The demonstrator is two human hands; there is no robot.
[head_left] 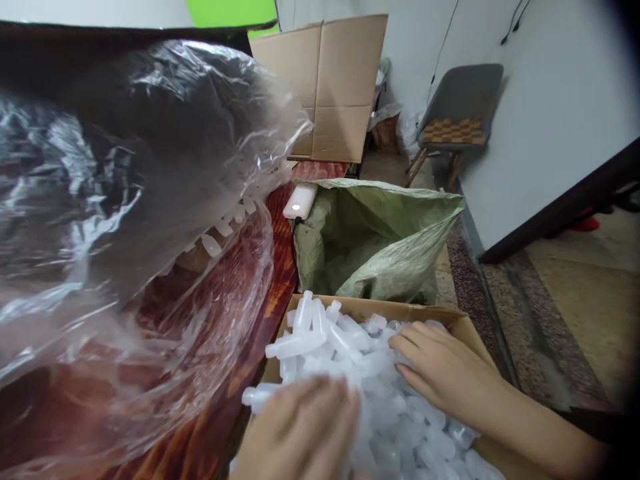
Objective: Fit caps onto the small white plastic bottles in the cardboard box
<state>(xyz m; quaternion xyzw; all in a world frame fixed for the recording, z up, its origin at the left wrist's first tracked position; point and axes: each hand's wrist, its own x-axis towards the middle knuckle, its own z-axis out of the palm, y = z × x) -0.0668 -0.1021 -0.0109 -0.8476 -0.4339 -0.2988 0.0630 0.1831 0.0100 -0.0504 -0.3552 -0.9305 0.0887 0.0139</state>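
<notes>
Lower centre, our left hand (pixel 300 427) blurs, fingers unreadable; our right hand's (pixel 434 360) fingers sit parted. Pushing heaped bottles (pixel 345 341) could spill some over the carton's rim (pixel 467 328).

You are in a small indoor workroom, perhaps part of a home. A carton (pixel 470 337) heaped with translucent plastic bottles (pixel 345 340), an open woven sack (pixel 400 270) and a big clear plastic bag (pixel 125 153) over a glossy red-brown table (pixel 283 233) around you suggest work; a grey chair (pixel 465 93) with a checked cushion (pixel 453 132) near plain white walls (pixel 555 107) looks domestic.
</notes>
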